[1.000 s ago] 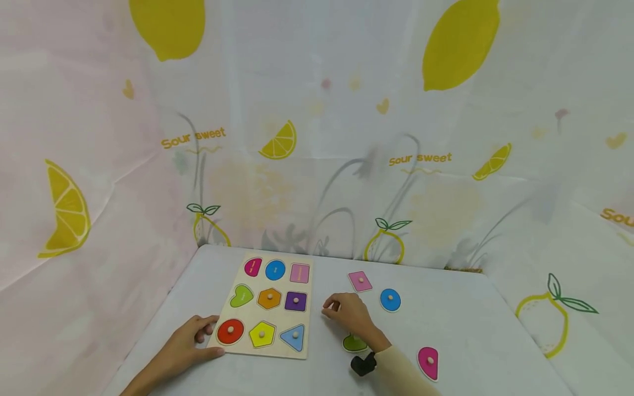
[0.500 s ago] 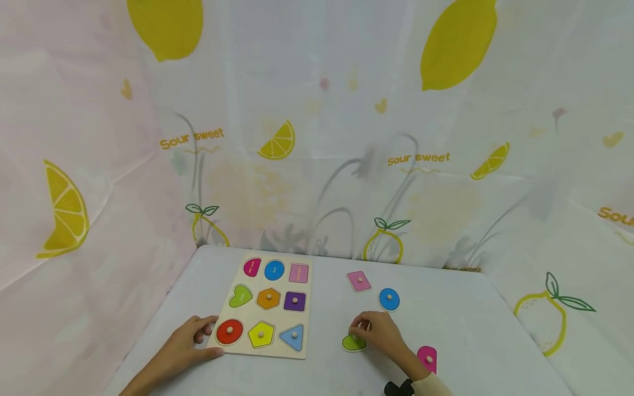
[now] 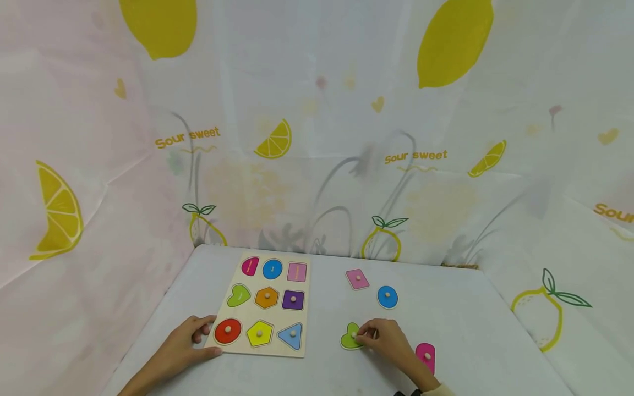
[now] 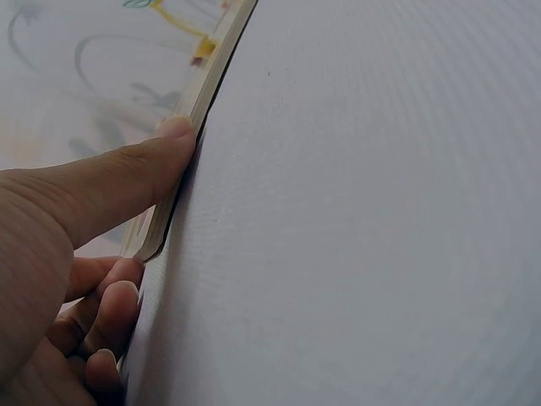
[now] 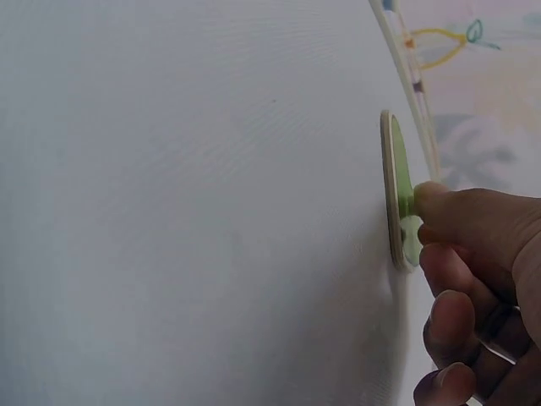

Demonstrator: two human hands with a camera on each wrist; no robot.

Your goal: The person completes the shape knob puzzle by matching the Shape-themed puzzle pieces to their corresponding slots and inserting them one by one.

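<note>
On the table lies a wooden peg puzzle board (image 3: 284,315) with coloured shapes. My left hand (image 3: 180,344) holds its near left corner, thumb along the near edge and curled fingers at the left side. In the left wrist view, the thumb (image 4: 139,173) presses on the board's edge (image 4: 152,233). Right of the board, my right hand (image 3: 388,342) pinches the small knob of a green heart puzzle piece (image 3: 348,343). The right wrist view shows the heart piece (image 5: 391,194) edge-on, close to the table, with thumb and forefinger at its knob; the other fingers curl below.
Further back on the right lie a pink diamond piece (image 3: 356,279) and a blue round piece (image 3: 388,297). A magenta piece (image 3: 426,355) is partly covered by the right forearm. Lemon-print cloth (image 3: 307,181) walls the table behind and at both sides.
My right hand has moved right and toward me to the green heart, taken its knob, and the heart has turned. The left hand stays at the board's corner.
</note>
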